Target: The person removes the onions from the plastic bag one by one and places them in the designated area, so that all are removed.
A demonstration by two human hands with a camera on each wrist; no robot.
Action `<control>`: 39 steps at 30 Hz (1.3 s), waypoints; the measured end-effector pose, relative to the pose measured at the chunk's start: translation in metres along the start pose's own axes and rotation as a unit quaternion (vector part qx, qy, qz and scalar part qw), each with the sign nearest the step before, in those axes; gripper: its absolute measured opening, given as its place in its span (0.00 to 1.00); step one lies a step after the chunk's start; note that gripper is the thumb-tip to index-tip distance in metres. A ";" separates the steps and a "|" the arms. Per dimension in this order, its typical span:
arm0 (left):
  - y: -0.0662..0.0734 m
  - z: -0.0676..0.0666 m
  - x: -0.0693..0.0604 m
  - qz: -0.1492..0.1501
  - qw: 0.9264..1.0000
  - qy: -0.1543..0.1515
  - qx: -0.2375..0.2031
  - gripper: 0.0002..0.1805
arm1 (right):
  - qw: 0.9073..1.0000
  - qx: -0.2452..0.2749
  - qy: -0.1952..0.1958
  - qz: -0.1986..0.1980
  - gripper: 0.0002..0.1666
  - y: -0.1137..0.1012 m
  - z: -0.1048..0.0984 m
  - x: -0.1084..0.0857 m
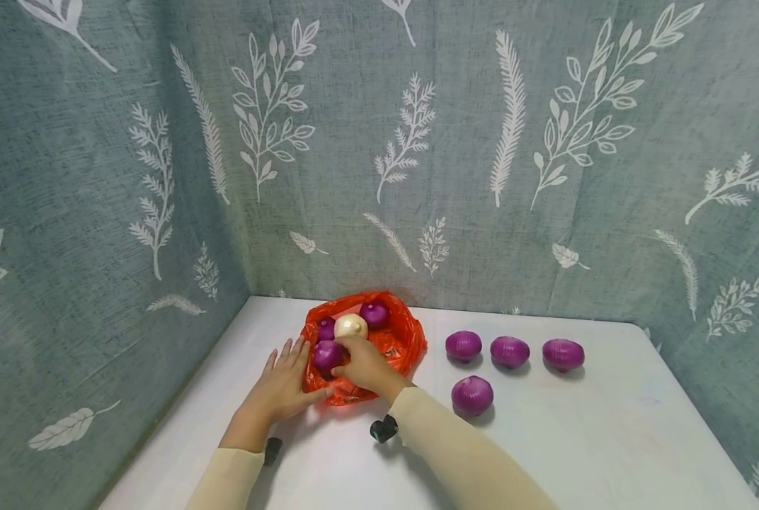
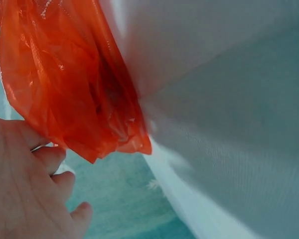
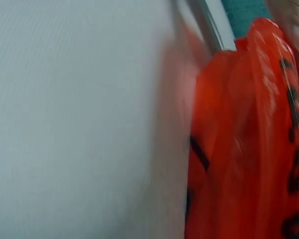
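Observation:
An orange-red plastic bag (image 1: 411, 338) lies with its mouth spread wide on the table. Inside are a whitish onion (image 1: 350, 325) and purple onions, one (image 1: 374, 314) at the back, one (image 1: 326, 327) at the left and one (image 1: 327, 356) nearer the front. My right hand (image 1: 367, 365) reaches over the bag's rim and grips that front onion between thumb and fingers. Against the bag's left side rests my left hand (image 1: 284, 386), fingers extended and thumb near the front rim. In the left wrist view, its fingers (image 2: 52, 157) touch the bag's edge.
Right of the bag, several more purple onions stand on the white table (image 1: 583, 439): three in a row, including the middle one (image 1: 510, 351), and one (image 1: 471, 395) in front. A grey-green leaf-patterned curtain (image 1: 443, 156) encloses the back and sides.

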State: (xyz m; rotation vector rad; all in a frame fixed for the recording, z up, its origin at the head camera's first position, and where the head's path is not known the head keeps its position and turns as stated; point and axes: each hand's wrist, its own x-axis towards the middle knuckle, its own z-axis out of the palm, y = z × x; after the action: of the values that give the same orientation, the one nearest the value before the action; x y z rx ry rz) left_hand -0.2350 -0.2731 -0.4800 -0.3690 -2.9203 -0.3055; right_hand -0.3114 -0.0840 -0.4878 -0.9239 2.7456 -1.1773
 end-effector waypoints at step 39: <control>-0.002 0.003 0.000 -0.004 1.000 -0.016 0.001 0.60 | 0.994 -0.030 0.041 0.093 0.42 -0.008 0.016 0.001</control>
State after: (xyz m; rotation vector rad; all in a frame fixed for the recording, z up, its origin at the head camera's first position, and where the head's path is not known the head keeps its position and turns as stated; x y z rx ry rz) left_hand -0.2358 -0.2745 -0.4834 -0.3649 -2.9538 -0.2996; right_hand -0.3044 -0.0995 -0.4933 -0.6202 2.8695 -1.1319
